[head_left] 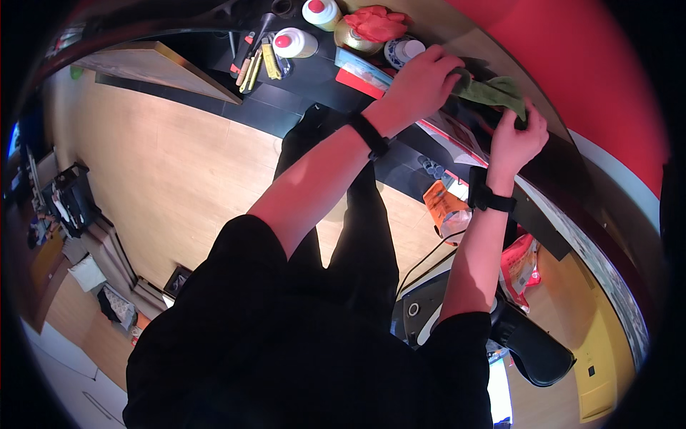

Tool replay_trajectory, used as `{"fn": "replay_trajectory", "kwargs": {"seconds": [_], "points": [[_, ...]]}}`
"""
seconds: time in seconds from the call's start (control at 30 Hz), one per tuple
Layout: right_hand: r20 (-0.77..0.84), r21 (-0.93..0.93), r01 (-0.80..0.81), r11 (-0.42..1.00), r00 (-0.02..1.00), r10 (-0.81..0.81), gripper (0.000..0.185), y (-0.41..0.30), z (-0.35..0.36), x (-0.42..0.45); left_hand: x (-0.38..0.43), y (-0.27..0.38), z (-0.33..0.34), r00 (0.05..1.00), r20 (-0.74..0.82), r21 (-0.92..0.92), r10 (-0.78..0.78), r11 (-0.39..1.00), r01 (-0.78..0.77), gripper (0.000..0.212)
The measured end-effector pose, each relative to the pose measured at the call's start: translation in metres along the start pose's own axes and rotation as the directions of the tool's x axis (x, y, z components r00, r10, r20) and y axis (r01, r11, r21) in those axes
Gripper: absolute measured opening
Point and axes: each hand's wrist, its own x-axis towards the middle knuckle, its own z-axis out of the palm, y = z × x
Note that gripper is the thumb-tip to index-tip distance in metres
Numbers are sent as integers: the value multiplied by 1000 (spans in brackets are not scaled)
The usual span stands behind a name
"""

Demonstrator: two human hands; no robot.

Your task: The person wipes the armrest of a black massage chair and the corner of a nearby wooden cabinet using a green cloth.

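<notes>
A green cloth [492, 91] is stretched between my two hands over a dark shelf surface. My left hand [420, 83] pinches its left end, and my right hand [521, 134] grips the right end, where the cloth hangs down and bunches. Just beyond my left hand stands a blue-and-white ceramic jar [395, 52] with a white lid. Beside it is a gold-coloured pot [353, 42] topped by a crumpled red piece [377, 23]. Below my left wrist, flat items like books or cards [360, 78] lean in a row.
Two white bottles with red caps [295, 43] [320, 12] stand to the left, near several utility knives [269, 60]. A framed panel [161, 69] leans further left. An orange bag [444, 206], a cable [423, 268] and a black padded seat [536, 343] lie near my right arm.
</notes>
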Motion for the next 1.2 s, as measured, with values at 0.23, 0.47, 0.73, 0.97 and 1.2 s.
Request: {"fn": "replay_trajectory", "kwargs": {"seconds": [0.23, 0.47, 0.73, 0.97, 1.2], "points": [[225, -265, 2, 964, 973, 60, 35, -14, 30, -6, -32, -30, -38, 975, -113, -59, -193, 981, 187, 16], [277, -324, 21, 946, 958, 74, 31, 0, 36, -2, -47, -30, -33, 989, -68, -85, -134, 988, 128, 15], [295, -363, 39, 931, 953, 75, 29, -7, 32, -6, -44, -27, -32, 998, -8, -106, -61, 993, 60, 14], [66, -116, -81, 990, 994, 89, 37, -3, 10, -27, -23, -27, -46, 996, -82, -32, 15, 999, -18, 14], [-32, -152, -186, 971, 983, 183, 58, -5, -20, -53, -2, -8, -48, 993, 22, -117, 112, 987, -109, 17]]}}
